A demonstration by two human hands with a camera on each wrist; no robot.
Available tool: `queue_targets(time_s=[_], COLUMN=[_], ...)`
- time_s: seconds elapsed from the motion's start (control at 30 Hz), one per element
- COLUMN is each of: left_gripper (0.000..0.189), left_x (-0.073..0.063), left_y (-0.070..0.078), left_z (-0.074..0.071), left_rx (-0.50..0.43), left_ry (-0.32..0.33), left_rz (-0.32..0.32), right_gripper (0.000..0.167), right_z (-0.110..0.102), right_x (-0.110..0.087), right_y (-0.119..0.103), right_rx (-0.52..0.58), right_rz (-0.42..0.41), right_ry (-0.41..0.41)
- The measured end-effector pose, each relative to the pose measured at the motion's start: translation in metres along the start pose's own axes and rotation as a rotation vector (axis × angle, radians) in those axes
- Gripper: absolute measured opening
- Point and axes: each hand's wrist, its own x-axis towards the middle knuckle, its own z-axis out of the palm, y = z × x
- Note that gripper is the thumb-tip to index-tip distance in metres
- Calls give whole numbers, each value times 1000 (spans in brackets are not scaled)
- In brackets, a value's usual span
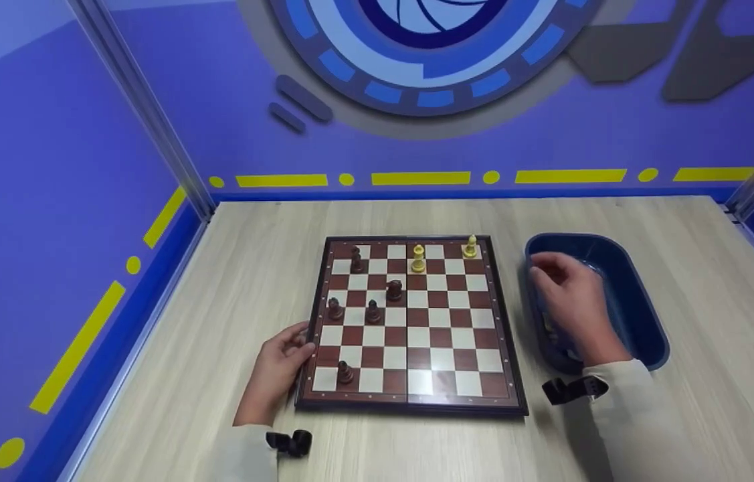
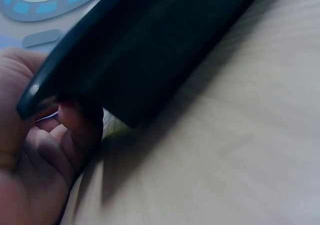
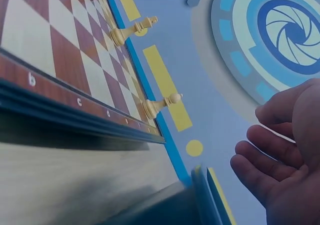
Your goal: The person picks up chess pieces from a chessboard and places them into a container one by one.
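A brown-and-white checkered chessboard point(image 1: 430, 338) lies on the table. My left hand point(image 1: 277, 368) holds its left edge, fingers curled at the rim in the left wrist view. Several dark chess pieces point(image 1: 373, 312) stand on the left half. Two pale gold pieces stand near the far edge: a tall one point(image 1: 419, 260) and one with a rounded, pointed tip point(image 3: 159, 105) by the far right corner. My right hand point(image 1: 574, 298) hovers over the dark blue bin point(image 1: 637, 308), its fingers loosely bent and nothing visible in them.
Small items inside the bin are mostly hidden by the right hand and the bin's wall. A purple-blue wall point(image 1: 377, 154) with yellow marks borders the wooden table point(image 1: 249, 268) at the back, with side panels left and right.
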Motion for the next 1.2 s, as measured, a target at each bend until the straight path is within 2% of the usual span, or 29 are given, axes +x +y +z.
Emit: queue_targets(time_s=[0.53,1.0,1.2], left_gripper=[49,46,46], left_x=[-1,2,3], left_y=[1,-2,-2], left_z=[0,-3,-3], left_rx=[28,42,53], left_ry=[4,-10,-2], left_rz=[1,-1,-1], right_gripper=[25,30,30], right_z=[15,29,34], right_x=[9,21,28], right_y=[-12,-18,-18], right_rx=[62,132,132], right_rz=[41,127,101], right_ry=[19,-34,-41])
